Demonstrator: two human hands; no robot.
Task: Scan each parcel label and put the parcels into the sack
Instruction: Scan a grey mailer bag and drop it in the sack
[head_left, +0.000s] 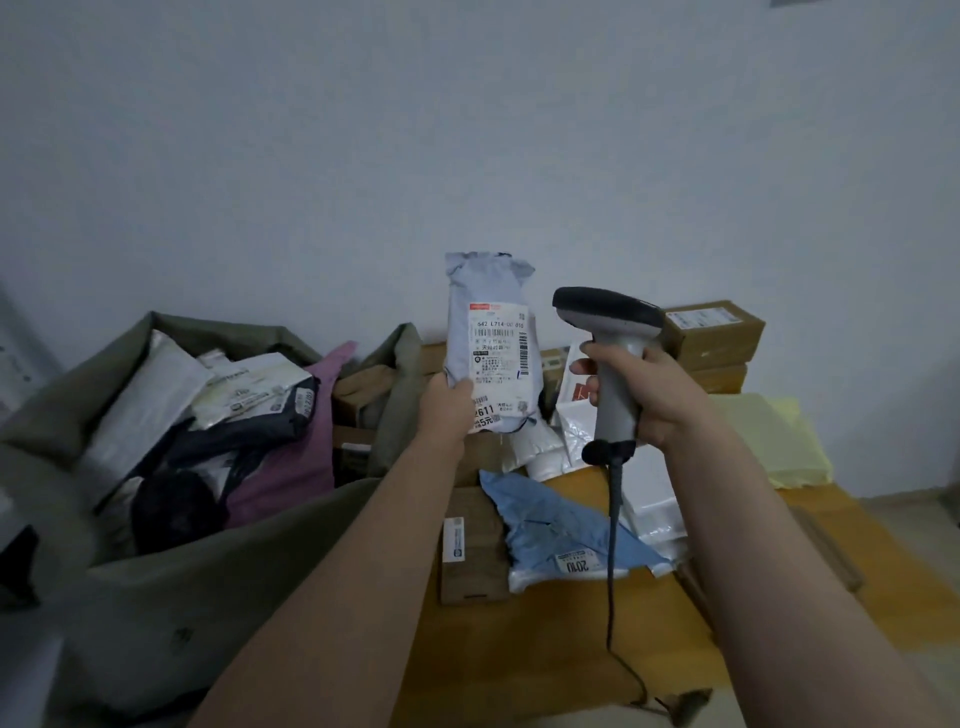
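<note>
Above the near edge of the yellow-brown wooden table (545, 649), the pale grey-blue plastic mailer parcel (493, 291) is held upright in the air, its white printed shipping label (498, 358) turned towards the camera. The left hand (449, 410) pinches its lower left corner, with the thumb pressed on the front and the other fingers hidden behind. The right hand (639, 389) has its fingers curled tight round the handle of the grey corded barcode scanner with a dark head (608, 332), which stands just beside the parcel without touching it. The parcel looks light and soft: its film is crumpled at the top and bulges round whatever is inside (probably something pliable, though that cannot be seen). The smooth plastic is likely slippery, so a hold across the padded lower body should be surer than one on the loose flap, and it keeps the barcode uncovered. To the left, the olive-green fabric sack (208, 597) gapes open and is already well filled with white, black and mauve-pink plastic mailers (301, 457) heaped loosely, with room left near its rim. On the table lie a light blue plastic mailer (561, 525), a small brown cardboard carton (472, 545), white mailers, a pale yellow one (779, 436) and stacked brown cardboard boxes (714, 332) against the wall.
</note>
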